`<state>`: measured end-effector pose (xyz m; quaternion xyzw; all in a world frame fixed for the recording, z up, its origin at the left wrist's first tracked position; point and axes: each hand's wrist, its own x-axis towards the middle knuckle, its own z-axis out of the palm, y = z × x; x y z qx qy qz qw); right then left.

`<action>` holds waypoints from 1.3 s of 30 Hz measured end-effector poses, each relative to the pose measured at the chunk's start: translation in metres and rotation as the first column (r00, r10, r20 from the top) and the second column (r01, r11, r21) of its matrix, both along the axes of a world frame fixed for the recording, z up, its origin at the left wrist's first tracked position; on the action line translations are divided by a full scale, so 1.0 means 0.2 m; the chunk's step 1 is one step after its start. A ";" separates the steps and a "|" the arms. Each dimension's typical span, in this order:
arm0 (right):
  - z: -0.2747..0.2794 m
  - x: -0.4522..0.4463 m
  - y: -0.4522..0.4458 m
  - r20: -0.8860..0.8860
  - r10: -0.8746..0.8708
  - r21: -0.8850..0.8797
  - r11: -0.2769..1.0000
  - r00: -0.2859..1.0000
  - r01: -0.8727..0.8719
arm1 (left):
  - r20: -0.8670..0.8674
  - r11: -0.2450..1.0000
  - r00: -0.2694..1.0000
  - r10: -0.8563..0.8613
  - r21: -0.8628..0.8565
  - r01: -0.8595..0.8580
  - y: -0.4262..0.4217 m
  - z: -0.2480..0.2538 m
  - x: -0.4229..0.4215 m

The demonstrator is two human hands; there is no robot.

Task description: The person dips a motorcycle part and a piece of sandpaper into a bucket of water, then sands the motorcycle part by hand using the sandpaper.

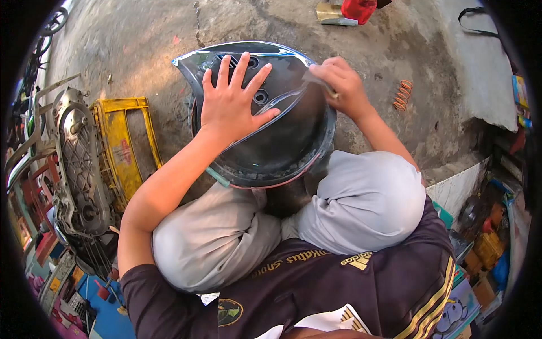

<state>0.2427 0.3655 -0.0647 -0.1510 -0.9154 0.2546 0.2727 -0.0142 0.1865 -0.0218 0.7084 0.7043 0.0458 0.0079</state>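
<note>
A dark, glossy body panel point(289, 69) with a pointed left end and round holes lies across a round black basin point(274, 152) in front of my knees. My left hand point(230, 107) rests flat on the panel, fingers spread, near the holes. At the panel's right end, my right hand point(345, 89) is closed with the fingers pinched together. A thin, pale sheet point(323, 85) shows under those fingers, smeared by motion. It touches or nearly touches the panel's edge; its kind is not clear.
On the left stand a yellow plastic frame point(125, 148) and a metal engine cover point(83, 164). An orange coil spring point(403, 95) lies on the concrete floor to the right. A red object point(358, 10) sits at the top. Assorted parts crowd the lower right.
</note>
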 end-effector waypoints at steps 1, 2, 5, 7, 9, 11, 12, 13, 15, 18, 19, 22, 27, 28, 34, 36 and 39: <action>0.01 -0.01 -0.04 -0.007 0.054 0.004 0.999 0.999 -0.054 | -0.001 1.000 1.000 0.007 0.002 -0.007 0.00 0.00 0.00; 0.03 -0.03 -0.08 -0.015 0.102 0.006 0.995 0.995 -0.102 | -0.004 1.000 1.000 0.008 -0.006 -0.008 0.00 0.00 0.00; 0.04 -0.01 -0.04 0.005 0.137 -0.002 0.991 0.991 -0.137 | -0.008 1.000 1.000 -0.002 -0.004 0.002 0.01 0.00 0.00; 0.01 0.02 0.03 0.032 0.039 -0.003 0.999 0.999 -0.039 | -0.008 1.000 1.000 0.001 0.005 -0.001 0.00 0.00 0.00; 0.01 0.00 -0.05 0.006 0.094 0.012 0.996 0.996 -0.094 | 0.004 1.000 1.000 0.000 0.009 0.000 0.00 0.00 0.00; 0.04 -0.03 -0.11 0.016 0.199 0.048 0.979 0.980 -0.199 | 0.004 1.000 1.000 0.002 0.005 -0.002 0.00 0.00 0.00; 0.05 -0.02 -0.09 0.015 0.194 0.047 0.980 0.981 -0.195 | 0.003 1.000 1.000 0.000 -0.001 0.000 0.00 0.00 0.00; 0.05 -0.01 -0.04 0.015 0.135 0.019 0.991 0.991 -0.135 | 0.003 1.000 1.000 -0.005 -0.003 0.005 0.00 0.01 0.00; 0.03 0.00 0.03 0.015 0.013 -0.004 1.000 1.000 -0.013 | 0.003 1.000 1.000 -0.001 0.000 0.001 0.00 0.01 0.00; 0.03 -0.01 -0.03 -0.006 0.105 0.034 0.994 0.995 -0.104 | -0.026 1.000 1.000 0.017 -0.022 -0.017 0.00 0.02 0.01; 0.03 -0.03 -0.08 -0.021 0.181 0.019 0.983 0.983 -0.180 | -0.027 1.000 1.000 0.014 -0.023 -0.015 0.00 0.02 0.01; 0.03 -0.01 0.01 0.027 0.132 0.031 0.991 0.991 -0.133 | -0.029 0.999 0.999 0.015 -0.030 -0.016 0.00 0.02 0.01; 0.01 -0.04 -0.09 -0.043 0.190 0.004 0.982 0.981 -0.190 | -0.027 0.999 0.999 0.019 -0.027 -0.019 0.00 0.01 0.01; 0.01 -0.04 -0.08 -0.044 0.185 0.001 0.983 0.982 -0.185 | -0.028 0.999 1.000 0.014 -0.030 -0.015 0.00 0.01 0.01; 0.02 -0.01 -0.03 -0.001 0.111 0.011 0.994 0.994 -0.111 | -0.031 1.000 0.999 0.016 -0.012 -0.016 0.00 0.01 0.00; 0.04 -0.02 -0.07 -0.004 0.206 -0.008 0.979 0.979 -0.206 | -0.018 1.000 1.000 0.015 -0.022 -0.016 0.00 0.02 0.01; 0.03 -0.01 0.01 -0.003 0.013 0.007 1.000 1.000 -0.013 | -0.019 1.000 1.000 0.013 0.000 -0.013 0.00 0.02 0.01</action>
